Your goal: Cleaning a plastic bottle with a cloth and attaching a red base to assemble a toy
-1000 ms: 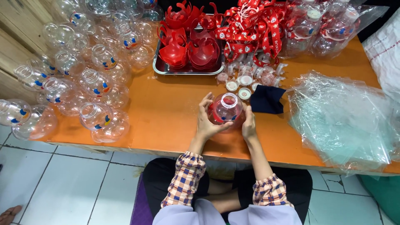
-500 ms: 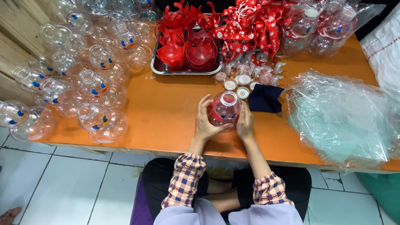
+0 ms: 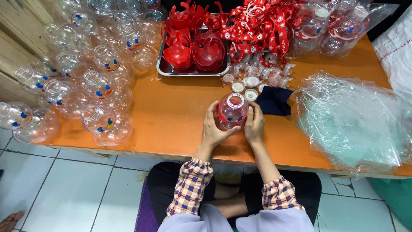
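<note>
Still barely changed: our left hand [image 3: 214,126] and right hand [image 3: 255,124] keep cupping round clear bottle [image 3: 231,111], seemingly red-cased, upright on bench [image 3: 171,116].

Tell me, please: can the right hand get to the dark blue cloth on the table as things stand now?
Probably yes. The dark blue cloth lies just beside the right hand, with bare orange table between them. But both hands hold the round bottle, so it must first let go.
</note>
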